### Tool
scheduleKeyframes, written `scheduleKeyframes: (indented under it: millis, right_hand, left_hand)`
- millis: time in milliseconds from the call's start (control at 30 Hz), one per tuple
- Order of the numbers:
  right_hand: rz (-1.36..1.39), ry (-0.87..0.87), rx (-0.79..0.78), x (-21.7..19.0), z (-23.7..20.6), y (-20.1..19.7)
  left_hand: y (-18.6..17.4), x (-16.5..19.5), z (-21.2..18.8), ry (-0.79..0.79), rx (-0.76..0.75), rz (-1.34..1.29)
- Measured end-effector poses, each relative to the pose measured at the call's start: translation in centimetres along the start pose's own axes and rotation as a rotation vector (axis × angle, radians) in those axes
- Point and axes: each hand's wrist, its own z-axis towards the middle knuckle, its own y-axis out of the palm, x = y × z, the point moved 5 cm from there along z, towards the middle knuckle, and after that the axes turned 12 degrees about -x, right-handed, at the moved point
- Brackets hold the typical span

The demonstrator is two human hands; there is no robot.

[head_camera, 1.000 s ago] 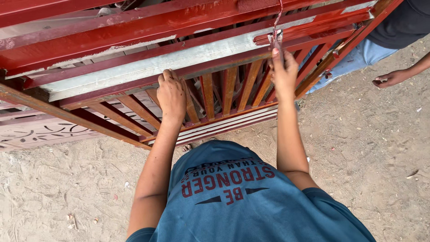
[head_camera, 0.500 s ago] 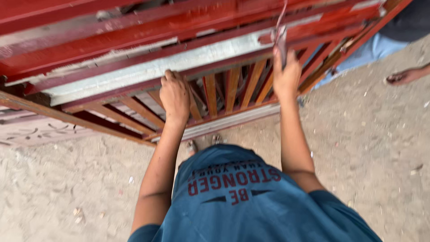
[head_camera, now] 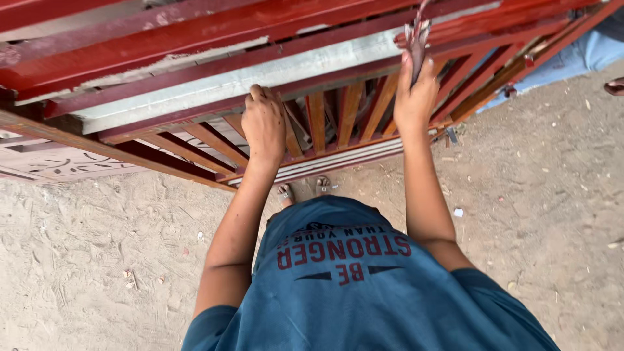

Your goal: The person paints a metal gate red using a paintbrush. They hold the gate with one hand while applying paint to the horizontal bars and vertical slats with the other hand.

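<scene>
A red-painted metal gate frame with vertical bars stands in front of me on sandy ground. My left hand is closed over one of its slanting red rails. Further right and a bit higher, my right hand holds a narrow, paint-stained, brush-like tool, whose tip points up against an upper rail. Both arms reach forward over my blue shirt. What kind of tool it is I cannot tell for sure.
My sandalled feet stand just in front of the frame's bottom rail. Another person in blue trousers is at the top right, with a hand at the frame edge. A pale patterned panel lies at left. Sandy ground spreads to the right.
My right hand has shifted slightly up along the rails with the tool. The left hand keeps its grip. The other person's hand has drifted toward the right edge.
</scene>
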Motion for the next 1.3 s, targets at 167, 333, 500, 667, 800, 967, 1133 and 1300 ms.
scheduleKeyframes:
  millis: [167, 333, 500, 667, 800, 967, 1133, 1300]
  right_hand:
    - [0.227, 0.080, -0.054, -0.8, -2.1, 0.8]
    - [0.308, 0.137, -0.094, -2.4, -3.2, 1.6]
    - [0.145, -0.036, -0.127, -5.3, -1.7, 3.7]
    - [0.190, -0.047, -0.098, -6.5, -1.2, 4.8]
    - [0.102, 0.095, -0.169, -6.3, -1.5, 4.8]
    - [0.102, -0.018, -0.098, -7.4, -1.9, 4.2]
    - [0.186, -0.239, -0.077, -9.4, -2.5, 4.8]
    - [0.146, -0.008, -0.126, -8.8, -3.0, 6.1]
  left_hand:
    - [0.5, -0.2, 0.2, -0.006, -0.008, 0.019]
    - [0.2, 0.0, 0.5, -0.005, -0.002, 0.069]
    - [0.8, -0.3, 0.4, 0.017, -0.019, 0.011]
    - [1.8, -0.2, 0.3, 0.027, -0.003, 0.047]
    - [2.4, -0.1, 1.2, 0.017, 0.021, -0.005]
    - [2.9, -0.1, 1.2, 0.034, 0.021, -0.061]
    - [2.5, 0.2, 1.6, 0.062, 0.040, 0.022]
    - [1.7, 0.5, 1.7, 0.096, 0.078, 0.025]
